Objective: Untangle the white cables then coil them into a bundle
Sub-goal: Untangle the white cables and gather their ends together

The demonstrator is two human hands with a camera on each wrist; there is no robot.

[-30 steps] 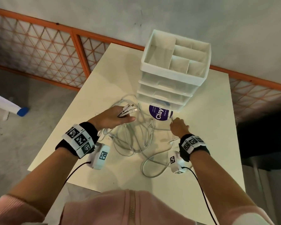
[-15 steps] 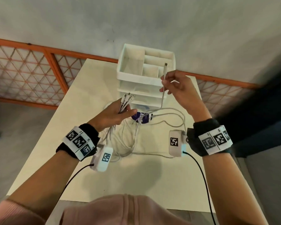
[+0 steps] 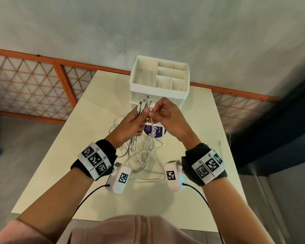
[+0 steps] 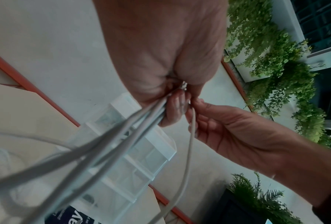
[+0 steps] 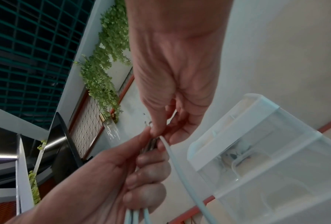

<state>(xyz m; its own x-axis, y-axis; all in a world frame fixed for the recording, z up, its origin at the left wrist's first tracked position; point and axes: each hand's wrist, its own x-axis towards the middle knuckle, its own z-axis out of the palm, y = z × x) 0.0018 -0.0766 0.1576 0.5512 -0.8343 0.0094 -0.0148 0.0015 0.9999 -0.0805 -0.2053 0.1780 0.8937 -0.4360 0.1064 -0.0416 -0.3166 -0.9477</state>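
Observation:
Several white cables hang in loose tangled loops from my hands down to the table. My left hand grips a bunch of cable ends, and their metal plugs stick up above its fingers. My right hand pinches one more cable right against that bunch. In the left wrist view the gripped cables run down toward the camera, while the single cable hangs from my right hand. Both hands are raised above the table, touching each other.
A white drawer organiser with an open compartmented top stands just behind my hands. A round purple-labelled tub lies on the table under them. An orange lattice railing runs behind the table. Wall plants show in the wrist views.
My right hand picked a cable end off the table, lifted it high, then brought it leftward to my left hand. The left hand rose with its bunch of plugs.

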